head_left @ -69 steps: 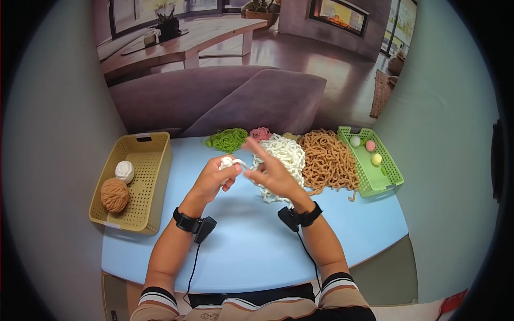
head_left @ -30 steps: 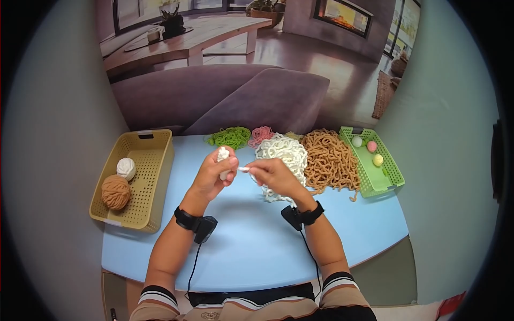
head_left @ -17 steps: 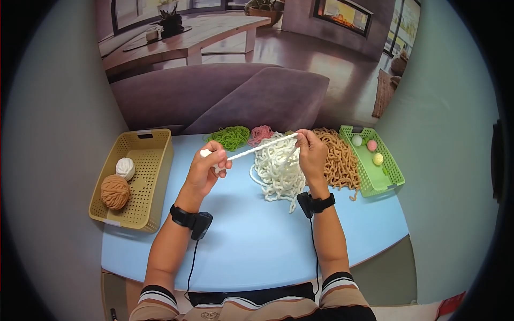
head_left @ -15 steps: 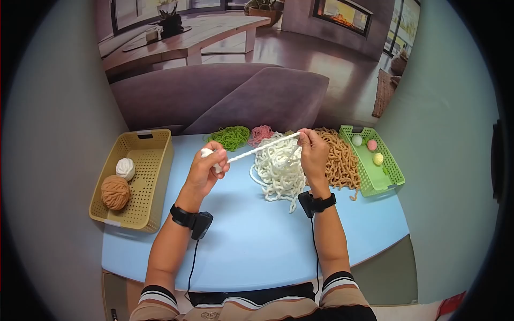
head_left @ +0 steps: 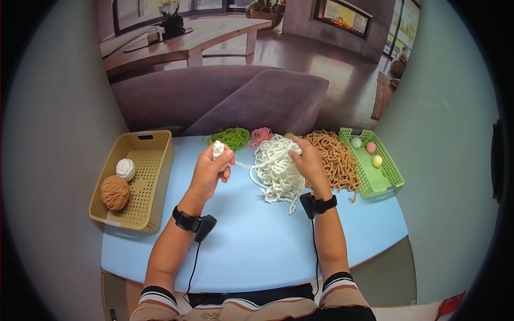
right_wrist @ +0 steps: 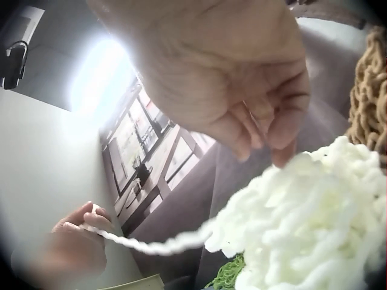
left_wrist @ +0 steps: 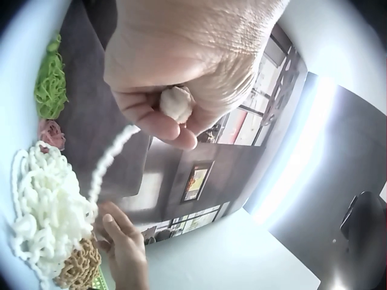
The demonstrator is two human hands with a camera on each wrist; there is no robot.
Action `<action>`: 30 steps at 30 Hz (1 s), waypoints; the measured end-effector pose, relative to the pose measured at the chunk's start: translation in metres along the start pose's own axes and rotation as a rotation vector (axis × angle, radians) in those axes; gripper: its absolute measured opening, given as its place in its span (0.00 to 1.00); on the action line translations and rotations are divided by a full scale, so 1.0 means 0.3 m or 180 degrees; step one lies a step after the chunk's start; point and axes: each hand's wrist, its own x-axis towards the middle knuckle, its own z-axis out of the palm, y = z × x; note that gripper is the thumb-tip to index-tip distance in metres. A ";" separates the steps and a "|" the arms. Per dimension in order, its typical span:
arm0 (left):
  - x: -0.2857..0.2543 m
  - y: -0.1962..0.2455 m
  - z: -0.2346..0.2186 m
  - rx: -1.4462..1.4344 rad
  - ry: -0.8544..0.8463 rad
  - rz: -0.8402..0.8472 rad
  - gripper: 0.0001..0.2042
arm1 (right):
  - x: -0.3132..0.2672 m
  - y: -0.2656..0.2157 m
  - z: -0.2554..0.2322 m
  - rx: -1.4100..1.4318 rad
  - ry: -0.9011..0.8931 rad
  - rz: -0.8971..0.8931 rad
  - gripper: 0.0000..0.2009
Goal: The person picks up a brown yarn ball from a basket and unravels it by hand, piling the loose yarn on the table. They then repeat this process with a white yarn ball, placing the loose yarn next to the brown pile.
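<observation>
In the head view my left hand (head_left: pixel 210 170) grips a small wound bundle of thick white yarn (head_left: pixel 218 149), fingers curled round it. The end of this bundle (left_wrist: pixel 177 104) shows inside the fist in the left wrist view. From that hand a slack white strand (right_wrist: pixel 158 248) runs across to the loose heap of white yarn (head_left: pixel 278 174). Over the heap's right side is my right hand (head_left: pixel 310 163), thumb and forefinger apart. Its fingers point down loosely bent in the right wrist view, fingertips (right_wrist: pixel 282 158) right at the top of the heap, nothing visibly held.
A heap of brown yarn (head_left: pixel 332 163) lies right of the white one, beside a green basket (head_left: pixel 379 188) with small balls. Green yarn (head_left: pixel 230 139) and pink yarn (head_left: pixel 261 135) lie at the back. A tan basket (head_left: pixel 160 176) on the left holds a white ball and a brown ball.
The right hand pinched the strand and drew it out taut to the right, then came down to the white heap, and the strand slackened. The left hand has turned the bundle more upright.
</observation>
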 end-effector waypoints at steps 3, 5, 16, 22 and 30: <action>-0.004 -0.025 0.026 -0.0013 -0.0185 -0.0191 0.09 | 0.021 -0.242 -0.069 0.1671 -0.0900 0.0753 0.25; -0.012 -0.027 0.038 -0.0194 -0.0344 -0.0403 0.10 | -0.017 -0.328 -0.015 0.2483 -0.1188 0.0453 0.25; -0.001 -0.034 -0.038 -0.1723 -0.0454 -0.0199 0.09 | -0.015 -0.286 0.003 0.1702 -0.0903 0.0272 0.09; 0.001 -0.029 -0.045 -0.1564 -0.0420 -0.0023 0.09 | 0.007 -0.231 0.000 0.1350 -0.0087 0.0289 0.10; 0.010 -0.011 -0.042 -0.0502 -0.0368 -0.0053 0.09 | 0.019 -0.192 -0.021 0.1286 0.0405 0.0579 0.11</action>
